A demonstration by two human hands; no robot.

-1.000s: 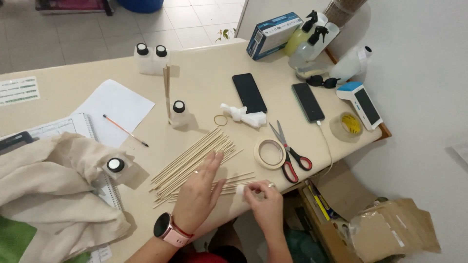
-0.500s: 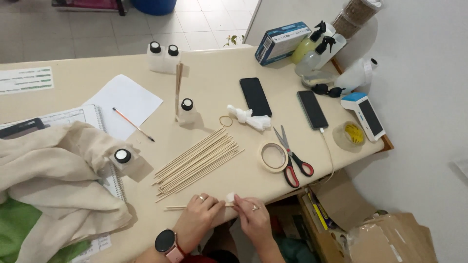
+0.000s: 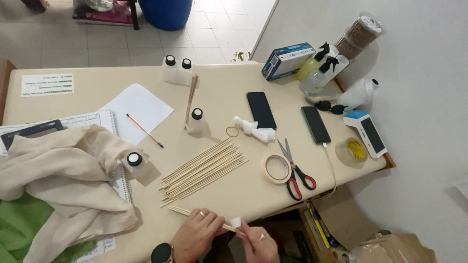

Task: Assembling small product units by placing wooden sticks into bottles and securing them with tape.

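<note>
Since half a second ago our hands stay at the near edge, the right one now lower and partly out of the frame, and the same thin stick is between them. We work at the cream table (image 3: pixel 229 78), which carries everything. A crumpled beige cloth (image 3: pixel 63 180) covers its near left part, lying over a green sheet (image 3: pixel 19 229) and a spiral notebook (image 3: pixel 105 122). A white sheet of paper (image 3: pixel 139 107) lies beyond it with a thin pencil (image 3: pixel 145 130) across its corner. A fan of wooden sticks (image 3: pixel 204 168) lies in the middle, just past our hands. To its right sit a roll of masking tape (image 3: pixel 277 168) and red-handled scissors (image 3: pixel 295 170), touching or nearly so. Two dark phones (image 3: pixel 261 110) lie farther back, and small white bottles with black caps (image 3: pixel 176 69) stand near the far edge. Our left hand (image 3: pixel 195 236), with a ring and a wristwatch (image 3: pixel 162 254), has its fingers curled shut around a single stick (image 3: pixel 181 211), whose free end points left over the table edge. Our right hand (image 3: pixel 261 243), also ringed, pinches the other end of that stick, where a small white wad (image 3: pixel 235 222) sits on it between the fingertips of both hands.
</note>
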